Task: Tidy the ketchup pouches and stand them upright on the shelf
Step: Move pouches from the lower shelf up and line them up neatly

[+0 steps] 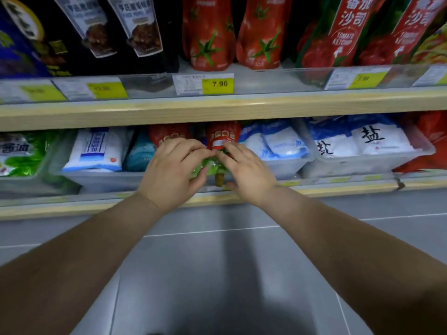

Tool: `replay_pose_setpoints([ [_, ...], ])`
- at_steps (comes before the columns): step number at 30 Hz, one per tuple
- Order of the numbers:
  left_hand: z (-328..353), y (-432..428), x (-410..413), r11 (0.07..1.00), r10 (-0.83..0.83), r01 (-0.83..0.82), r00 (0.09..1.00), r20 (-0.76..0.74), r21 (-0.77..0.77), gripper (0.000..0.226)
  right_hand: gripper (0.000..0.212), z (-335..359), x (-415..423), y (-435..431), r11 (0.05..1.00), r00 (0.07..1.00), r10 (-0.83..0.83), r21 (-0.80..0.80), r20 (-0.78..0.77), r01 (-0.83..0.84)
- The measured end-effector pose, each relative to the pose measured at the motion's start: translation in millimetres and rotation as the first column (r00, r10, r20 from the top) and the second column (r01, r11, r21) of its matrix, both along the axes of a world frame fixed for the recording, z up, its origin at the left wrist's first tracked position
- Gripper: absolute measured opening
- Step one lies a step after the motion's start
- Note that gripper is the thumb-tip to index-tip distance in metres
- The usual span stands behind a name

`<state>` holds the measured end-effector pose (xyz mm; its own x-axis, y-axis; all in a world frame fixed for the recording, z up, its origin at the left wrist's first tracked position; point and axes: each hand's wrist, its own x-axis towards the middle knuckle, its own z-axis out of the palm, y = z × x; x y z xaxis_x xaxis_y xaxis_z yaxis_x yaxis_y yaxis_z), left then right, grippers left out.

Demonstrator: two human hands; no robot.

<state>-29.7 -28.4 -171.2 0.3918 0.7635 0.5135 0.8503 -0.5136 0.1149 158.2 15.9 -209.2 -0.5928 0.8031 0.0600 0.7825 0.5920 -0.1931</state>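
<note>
On the lower shelf a red ketchup pouch with a green lower part and a brownish spout pointing toward me sits between both hands. My left hand wraps its left side and my right hand presses its right side. A second red pouch stands just behind my left hand, partly hidden. More ketchup pouches stand upright on the upper shelf: two tomato-print ones and taller red ones to the right.
White salt bags lie in clear bins to the right, and a blue-white bag and green packs to the left. Dark sauce pouches fill the upper left. A yellow price tag hangs on the upper shelf rail. Grey floor tiles lie below.
</note>
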Motion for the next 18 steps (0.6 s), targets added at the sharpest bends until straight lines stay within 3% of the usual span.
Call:
replay_pose_setpoints([
  [3, -4.4, -2.0, -10.4, 0.997, 0.027, -0.027, 1.000, 0.001, -0.069, 0.028, 0.058, -5.1, -2.3, 2.2, 0.999, 0.997, -0.026, 0.025, -0.073, 0.028],
  [11, -3.4, 2.9, 0.1, 0.969, -0.016, 0.045, 0.992, 0.122, -0.244, 0.058, 0.043, 22.7, 18.8, -15.1, 0.941, 0.947, 0.041, 0.331, -0.317, 0.071],
  [18, 21.6, 12.6, 35.4, 0.993, 0.028, 0.006, 0.958, 0.286, -0.119, 0.026, 0.028, 63.3, 24.7, -17.4, 0.924, 0.860, 0.012, 0.334, -0.510, 0.185],
])
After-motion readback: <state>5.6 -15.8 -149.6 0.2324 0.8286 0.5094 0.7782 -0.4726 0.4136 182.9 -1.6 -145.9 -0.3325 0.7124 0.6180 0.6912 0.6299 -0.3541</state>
